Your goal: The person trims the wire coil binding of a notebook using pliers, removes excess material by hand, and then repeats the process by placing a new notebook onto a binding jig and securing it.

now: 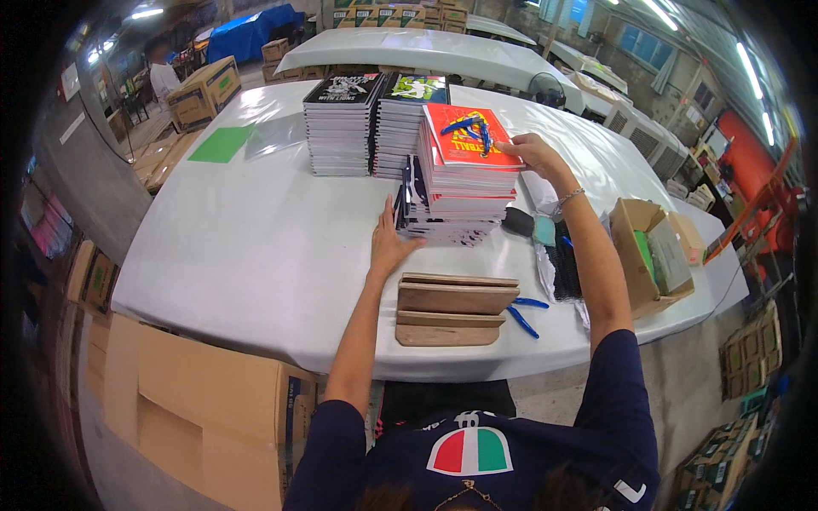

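On the white table in front of me stands a tall stack of booklets, with an orange-covered booklet (452, 140) uppermost and dark, patterned ones (456, 232) lower down. Blue-handled pliers (470, 132) lie on the orange cover. My left hand (394, 245) rests against the lower left side of the stack, fingers stretched and thumb apart. At the upper right edge, my right hand (538, 157) has its fingers closed round the orange-covered booklets; the fingertips are partly hidden. Nearer to me sits a slotted wooden stand (456, 311), with another blue-handled pair of pliers (527, 317) beside it.
Two stacks of spiral-bound books (341, 132) stand farther back. A green sheet (221, 145) lies at the left. To the right are black strips (564, 264) and an open cardboard box (635, 277). A large carton (196, 400) stands by the near left table edge.
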{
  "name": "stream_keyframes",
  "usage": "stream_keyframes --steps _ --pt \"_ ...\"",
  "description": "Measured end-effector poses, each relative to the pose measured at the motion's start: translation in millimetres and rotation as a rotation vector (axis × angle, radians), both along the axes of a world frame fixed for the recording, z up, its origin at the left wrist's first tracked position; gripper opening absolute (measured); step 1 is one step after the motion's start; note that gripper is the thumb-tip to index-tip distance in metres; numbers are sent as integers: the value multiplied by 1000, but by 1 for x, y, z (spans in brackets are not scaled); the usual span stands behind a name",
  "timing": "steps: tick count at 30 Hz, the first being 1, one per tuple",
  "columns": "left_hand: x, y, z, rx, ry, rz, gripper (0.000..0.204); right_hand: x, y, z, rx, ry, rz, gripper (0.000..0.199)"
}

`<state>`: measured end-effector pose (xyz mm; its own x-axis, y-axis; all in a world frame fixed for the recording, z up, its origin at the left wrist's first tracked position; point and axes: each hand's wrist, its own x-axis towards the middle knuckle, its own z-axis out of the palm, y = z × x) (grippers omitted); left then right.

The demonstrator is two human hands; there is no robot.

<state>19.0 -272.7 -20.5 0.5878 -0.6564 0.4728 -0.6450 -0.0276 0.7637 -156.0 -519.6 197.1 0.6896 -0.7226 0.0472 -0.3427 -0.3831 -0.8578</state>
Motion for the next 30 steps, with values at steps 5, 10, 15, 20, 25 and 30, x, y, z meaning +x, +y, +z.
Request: stream_keyframes --steps 5,10,15,20,25,30 --pt "-5 8 -1 -70 152 -20 118 2 -3 8 -374 114 -117 57" --pt "1 29 -13 -220 253 22 104 27 20 19 -571 -27 -121 39" --pt "-9 44 -14 -252 339 53 99 19 -3 39 -613 -184 -108 38" --pt "-12 55 -15 -265 414 14 93 3 -3 58 -822 -185 -297 36" --pt "13 7 26 -362 661 -157 74 -44 -4 69 -781 -417 -285 29" --pt "52 -14 82 -135 492 -125 68 -110 49 79 -640 -613 -159 28"
